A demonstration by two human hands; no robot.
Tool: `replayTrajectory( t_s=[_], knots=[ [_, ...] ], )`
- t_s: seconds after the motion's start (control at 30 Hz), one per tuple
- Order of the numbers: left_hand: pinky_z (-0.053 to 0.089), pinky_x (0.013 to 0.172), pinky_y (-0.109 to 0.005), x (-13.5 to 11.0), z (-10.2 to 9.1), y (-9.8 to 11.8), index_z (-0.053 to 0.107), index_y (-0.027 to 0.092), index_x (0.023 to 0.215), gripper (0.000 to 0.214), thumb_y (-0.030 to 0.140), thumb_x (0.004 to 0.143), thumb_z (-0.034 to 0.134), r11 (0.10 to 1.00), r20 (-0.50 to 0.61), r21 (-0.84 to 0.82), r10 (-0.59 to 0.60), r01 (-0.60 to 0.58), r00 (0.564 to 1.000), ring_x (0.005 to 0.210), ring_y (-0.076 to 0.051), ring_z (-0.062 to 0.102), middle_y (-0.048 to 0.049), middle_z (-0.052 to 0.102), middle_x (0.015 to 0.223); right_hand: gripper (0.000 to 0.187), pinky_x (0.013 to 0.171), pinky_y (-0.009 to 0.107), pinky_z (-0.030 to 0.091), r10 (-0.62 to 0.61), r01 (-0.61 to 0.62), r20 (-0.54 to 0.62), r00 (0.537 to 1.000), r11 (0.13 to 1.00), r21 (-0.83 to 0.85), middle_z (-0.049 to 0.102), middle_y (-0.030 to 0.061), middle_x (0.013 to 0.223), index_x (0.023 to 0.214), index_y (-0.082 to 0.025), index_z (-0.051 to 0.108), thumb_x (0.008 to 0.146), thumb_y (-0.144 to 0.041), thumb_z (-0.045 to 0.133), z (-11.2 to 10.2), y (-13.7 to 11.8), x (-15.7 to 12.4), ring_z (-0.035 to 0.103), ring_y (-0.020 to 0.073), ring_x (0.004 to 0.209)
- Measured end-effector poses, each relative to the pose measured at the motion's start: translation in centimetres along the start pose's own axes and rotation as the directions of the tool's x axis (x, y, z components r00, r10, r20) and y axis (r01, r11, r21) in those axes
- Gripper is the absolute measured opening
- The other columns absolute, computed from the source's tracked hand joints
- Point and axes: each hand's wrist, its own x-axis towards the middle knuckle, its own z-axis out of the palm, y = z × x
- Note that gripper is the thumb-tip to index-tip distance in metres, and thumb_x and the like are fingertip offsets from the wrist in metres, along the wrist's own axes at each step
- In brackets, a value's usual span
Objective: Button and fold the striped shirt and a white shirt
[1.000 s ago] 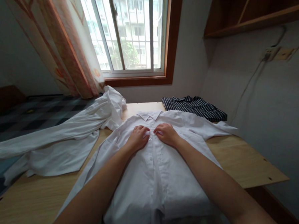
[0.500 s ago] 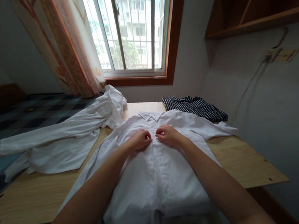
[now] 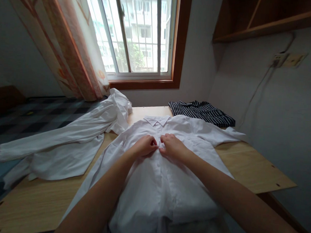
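Left hand, right hand pinched white shirt at placket, close together. Shirt looked light, soft; placket edges seemed best hold.

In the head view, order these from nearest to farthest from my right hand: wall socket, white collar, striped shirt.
From your right hand:
1. White collar, just beyond it, slightly left.
2. Striped shirt, farther back, to the right.
3. Wall socket, far right, higher up.
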Motion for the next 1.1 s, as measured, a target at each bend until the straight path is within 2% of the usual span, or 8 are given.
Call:
replayTrajectory(
  t_s=[0.2, 0.37, 0.53, 0.67, 0.73, 0.8, 0.93, 1.1],
  knots=[
    [0.037, 0.057, -0.025, 0.0, 0.0, 0.1, 0.073, 0.016, 0.073, 0.02, 0.029, 0.079, 0.059, 0.998, 0.016, 0.059, -0.011, 0.01, 1.0, 0.062, -0.015, 0.058, -0.0041, 0.071, 0.071, 0.025, 0.089, 0.031, 0.043, 0.099, -0.098, 0.03, 0.995, 0.995, -0.032, 0.065, 0.0141, 0.11, 0.106, -0.012, 0.066, 0.085, -0.027, 0.063, 0.4, -0.9, 0.4, 0.056, 0.0262, 0.105],
    [0.038, 0.06, -0.026, -0.2, 0.0, 0.6, 0.072, 0.015, 0.073, 0.02, 0.029, 0.08, 0.059, 0.996, 0.002, 0.09, -0.003, 0.003, 1.0, 0.066, -0.017, 0.059, -0.0053, 0.071, 0.073, 0.02, 0.087, 0.03, 0.044, 0.121, -0.121, -0.004, 0.993, 0.992, -0.048, 0.064, 0.0124, 0.108, 0.103, -0.014, 0.067, 0.086, -0.022, 0.059, 0.7, -0.8, 0.1, 0.056, 0.0246, 0.105],
    [0.041, 0.068, -0.027, -0.3, 0.5, 0.6, 0.073, 0.015, 0.079, 0.019, 0.029, 0.081, 0.059, 0.992, -0.064, 0.123, -0.007, 0.015, 0.998, 0.077, -0.02, 0.061, -0.0078, 0.071, 0.083, 0.02, 0.084, 0.029, 0.045, 0.124, -0.125, -0.019, 0.992, 0.991, -0.049, 0.065, 0.0126, 0.105, 0.102, -0.014, 0.068, 0.085, -0.016, 0.057, 0.9, -0.7, -0.1, 0.058, 0.0237, 0.1],
    [0.042, 0.07, -0.028, -0.3, 0.7, 0.6, 0.072, 0.015, 0.08, 0.021, 0.031, 0.081, 0.059, 0.992, -0.074, 0.126, -0.008, 0.018, 0.997, 0.08, -0.021, 0.061, -0.0087, 0.071, 0.084, 0.016, 0.083, 0.03, 0.044, 0.119, -0.123, -0.071, 0.99, 0.991, -0.057, 0.066, 0.0141, 0.101, 0.092, -0.015, 0.072, 0.084, -0.018, 0.058, 0.5, -0.2, -0.2, 0.058, 0.0249, 0.099],
    [0.042, 0.069, -0.028, -0.4, 0.6, 0.8, 0.072, 0.016, 0.078, 0.021, 0.031, 0.081, 0.058, 0.993, -0.077, 0.118, -0.018, 0.027, 0.997, 0.079, -0.021, 0.061, -0.0085, 0.07, 0.082, 0.015, 0.08, 0.03, 0.043, 0.133, -0.135, -0.096, 0.986, 0.991, -0.014, 0.068, 0.0138, 0.098, 0.086, -0.014, 0.073, 0.083, -0.019, 0.059, 0.2, 0.3, -0.1, 0.059, 0.0245, 0.096],
    [0.041, 0.068, -0.028, -0.4, 0.4, 0.9, 0.072, 0.016, 0.077, 0.02, 0.031, 0.081, 0.059, 0.993, -0.079, 0.106, -0.035, 0.044, 0.996, 0.078, -0.021, 0.061, -0.0079, 0.07, 0.082, 0.014, 0.072, 0.027, 0.043, 0.167, -0.16, -0.05, 0.985, 0.979, 0.124, 0.069, 0.0104, 0.088, 0.082, -0.014, 0.073, 0.081, -0.019, 0.06, 0.1, 1.1, 0.0, 0.06, 0.0205, 0.084],
    [0.038, 0.064, -0.027, -0.4, 0.4, 1.1, 0.07, 0.017, 0.073, 0.02, 0.032, 0.079, 0.059, 0.997, -0.054, 0.023, -0.077, 0.078, 0.996, 0.071, -0.018, 0.058, -0.006, 0.069, 0.077, 0.011, 0.056, 0.021, 0.037, 0.188, -0.206, 0.087, 0.978, 0.85, 0.484, 0.064, 0.0012, 0.063, 0.071, -0.014, 0.07, 0.076, -0.015, 0.061, 0.3, 2.9, 0.5, 0.055, 0.0119, 0.061],
    [0.034, 0.058, -0.027, 0.0, 0.8, 0.9, 0.067, 0.016, 0.069, 0.027, 0.041, 0.077, 0.057, 0.973, -0.032, -0.19, -0.137, 0.129, 0.99, 0.063, -0.016, 0.053, -0.0013, 0.064, 0.065, 0.009, 0.044, 0.018, 0.035, 0.19, -0.293, 0.226, 0.955, 0.52, 0.802, 0.057, -0.0027, 0.052, 0.071, -0.013, 0.067, 0.077, -0.016, 0.06, 0.8, 3.5, 0.7, 0.051, 0.0088, 0.048]
  ],
)
